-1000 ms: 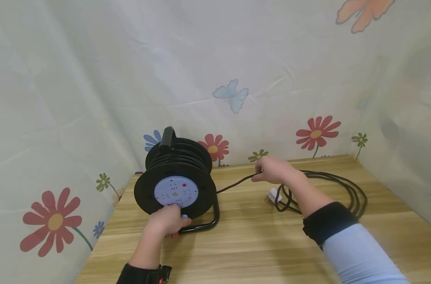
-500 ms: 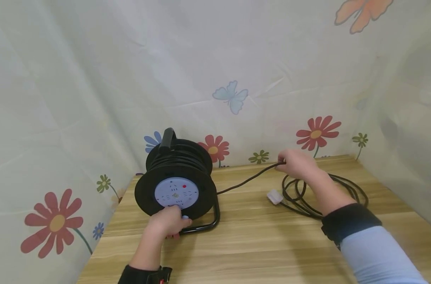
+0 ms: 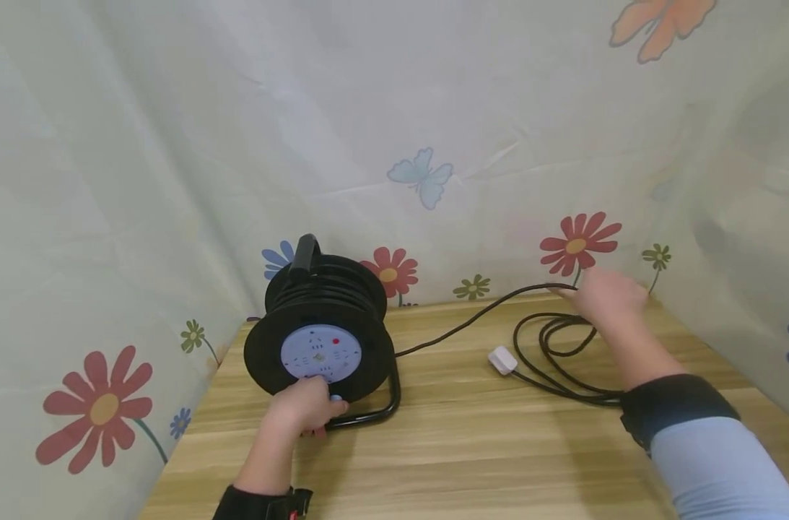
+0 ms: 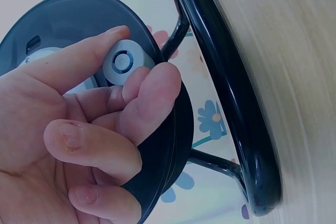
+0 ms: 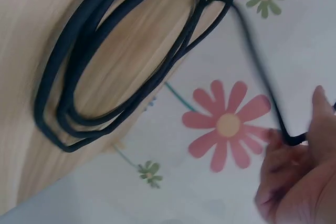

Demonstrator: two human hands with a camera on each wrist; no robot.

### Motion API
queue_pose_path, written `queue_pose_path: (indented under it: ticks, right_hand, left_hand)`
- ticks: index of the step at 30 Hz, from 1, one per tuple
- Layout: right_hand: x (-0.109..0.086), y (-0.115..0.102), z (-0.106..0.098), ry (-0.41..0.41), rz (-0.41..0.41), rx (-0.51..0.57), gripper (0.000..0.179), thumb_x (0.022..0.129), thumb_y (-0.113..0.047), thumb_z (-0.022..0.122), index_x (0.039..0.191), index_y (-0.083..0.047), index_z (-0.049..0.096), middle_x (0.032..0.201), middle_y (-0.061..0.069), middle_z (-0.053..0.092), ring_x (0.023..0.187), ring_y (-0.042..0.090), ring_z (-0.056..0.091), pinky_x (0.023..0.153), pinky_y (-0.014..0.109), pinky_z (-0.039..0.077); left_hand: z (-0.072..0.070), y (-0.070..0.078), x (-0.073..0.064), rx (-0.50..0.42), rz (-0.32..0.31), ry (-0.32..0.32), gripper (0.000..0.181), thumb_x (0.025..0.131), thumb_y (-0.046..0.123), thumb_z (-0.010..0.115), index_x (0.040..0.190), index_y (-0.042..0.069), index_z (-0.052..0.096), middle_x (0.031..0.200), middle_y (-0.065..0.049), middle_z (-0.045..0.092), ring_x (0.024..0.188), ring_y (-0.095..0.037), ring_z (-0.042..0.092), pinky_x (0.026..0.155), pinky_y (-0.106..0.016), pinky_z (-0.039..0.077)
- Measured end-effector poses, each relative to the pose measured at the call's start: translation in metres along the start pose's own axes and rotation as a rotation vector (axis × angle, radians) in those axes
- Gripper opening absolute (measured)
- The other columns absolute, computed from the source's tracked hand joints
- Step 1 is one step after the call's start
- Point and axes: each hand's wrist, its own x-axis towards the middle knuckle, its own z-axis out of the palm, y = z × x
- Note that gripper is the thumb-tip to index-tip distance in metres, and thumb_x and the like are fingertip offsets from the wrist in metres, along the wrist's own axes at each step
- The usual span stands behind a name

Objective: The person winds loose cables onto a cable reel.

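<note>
A black cable reel (image 3: 323, 303) with a pale socket face (image 3: 312, 350) stands on its tube frame at the left. My left hand (image 3: 303, 404) is at the lower edge of that face; in the left wrist view its thumb and index finger pinch a round grey knob (image 4: 125, 61). Black cable (image 3: 459, 331) runs from the reel to my right hand (image 3: 608, 300), which grips it above the back of the table. In the right wrist view, the cable passes between thumb and curled fingers. A white plug (image 3: 502, 360) lies between the reel and my right arm.
Loose loops of cable (image 3: 556, 383) lie on the wooden table (image 3: 446, 455) below my right forearm. A flowered curtain (image 3: 342, 108) hangs close behind and at both sides. The reel's tube frame (image 3: 368, 417) reaches forward past the drum.
My right hand has moved right with the cable, lengthening the stretch from the reel. The loops near the plug have shifted and spread. The left hand stays at the knob.
</note>
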Motion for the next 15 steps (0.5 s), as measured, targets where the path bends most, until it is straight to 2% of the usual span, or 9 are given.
queue_pose_path:
  ticks: [2, 5, 7, 11, 13, 15]
  right_hand:
    - [-0.001, 0.010, 0.001, -0.028, 0.069, -0.010, 0.112, 0.066, -0.094, 0.033, 0.100, 0.008, 0.064, 0.091, 0.033, 0.057, 0.076, 0.046, 0.052, 0.058, 0.054, 0.043]
    - [-0.001, 0.021, 0.002, -0.071, 0.086, 0.022, 0.113, 0.066, -0.094, 0.033, 0.101, 0.009, 0.063, 0.093, 0.035, 0.055, 0.076, 0.047, 0.051, 0.057, 0.053, 0.043]
    - [0.000, 0.025, 0.001, -0.079, 0.070, 0.050, 0.104, 0.067, -0.091, 0.039, 0.094, 0.006, 0.066, 0.084, 0.028, 0.057, 0.069, 0.041, 0.052, 0.053, 0.047, 0.043]
    - [0.001, 0.029, -0.005, -0.053, 0.009, 0.088, 0.071, 0.076, -0.075, 0.058, 0.078, -0.005, 0.069, 0.066, 0.009, 0.056, 0.061, 0.029, 0.050, 0.050, 0.040, 0.039]
    - [0.001, 0.031, -0.008, -0.030, -0.029, 0.115, 0.058, 0.080, -0.065, 0.063, 0.078, -0.007, 0.069, 0.066, 0.007, 0.056, 0.062, 0.028, 0.050, 0.051, 0.040, 0.039]
    - [0.001, 0.033, -0.010, -0.026, -0.052, 0.137, 0.054, 0.084, -0.058, 0.063, 0.080, -0.005, 0.069, 0.066, 0.007, 0.058, 0.063, 0.028, 0.051, 0.052, 0.040, 0.039]
  left_hand:
    - [0.000, 0.000, -0.001, 0.008, -0.004, -0.005, 0.043, 0.090, 0.046, 0.061, 0.064, 0.012, 0.061, 0.054, 0.000, 0.062, 0.045, -0.016, 0.053, 0.050, -0.034, 0.040]
    - [-0.001, 0.002, -0.001, 0.011, -0.005, -0.010, 0.044, 0.090, 0.047, 0.061, 0.064, 0.011, 0.061, 0.054, 0.000, 0.063, 0.045, -0.016, 0.053, 0.050, -0.034, 0.040]
    - [-0.001, 0.002, -0.002, 0.011, -0.002, -0.008, 0.044, 0.090, 0.047, 0.061, 0.064, 0.011, 0.062, 0.054, 0.000, 0.063, 0.045, -0.016, 0.053, 0.050, -0.034, 0.040]
    - [-0.001, 0.001, -0.002, 0.011, 0.004, 0.004, 0.044, 0.090, 0.046, 0.061, 0.063, 0.011, 0.062, 0.054, 0.000, 0.063, 0.045, -0.017, 0.053, 0.050, -0.034, 0.040]
    - [-0.001, 0.001, -0.003, 0.014, 0.004, 0.009, 0.044, 0.090, 0.046, 0.061, 0.062, 0.011, 0.061, 0.053, 0.000, 0.062, 0.045, -0.016, 0.053, 0.050, -0.034, 0.041]
    - [-0.001, 0.000, -0.003, 0.017, 0.003, 0.008, 0.044, 0.090, 0.045, 0.061, 0.062, 0.012, 0.061, 0.053, 0.000, 0.062, 0.044, -0.016, 0.053, 0.050, -0.034, 0.041]
